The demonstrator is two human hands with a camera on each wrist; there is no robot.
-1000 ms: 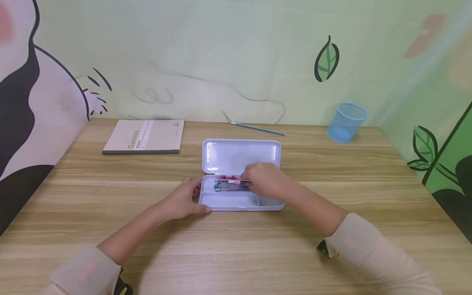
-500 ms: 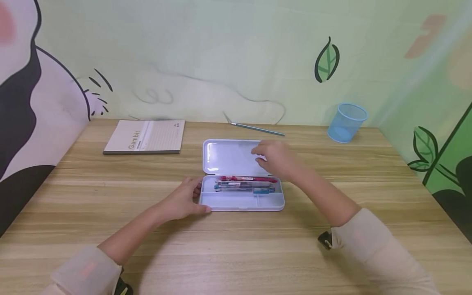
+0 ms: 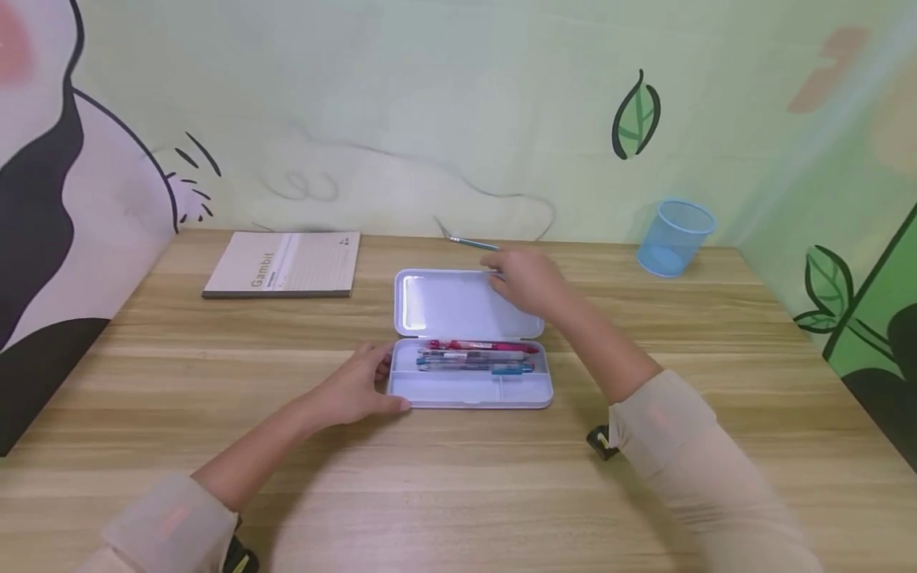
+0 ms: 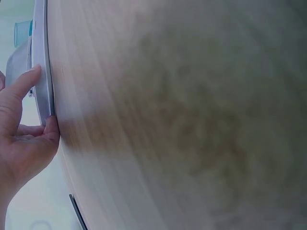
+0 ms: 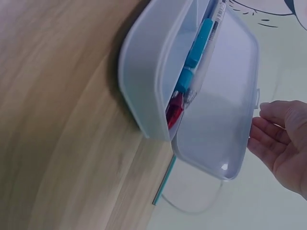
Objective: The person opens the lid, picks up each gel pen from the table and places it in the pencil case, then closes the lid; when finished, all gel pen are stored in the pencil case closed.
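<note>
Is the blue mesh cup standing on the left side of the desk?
No, the blue mesh cup stands at the far right of the desk.

A white rectangular plastic pencil case (image 3: 469, 390) lies on the tabletop, lid (image 3: 444, 306) open, holding red and blue pens (image 3: 476, 356).
</note>
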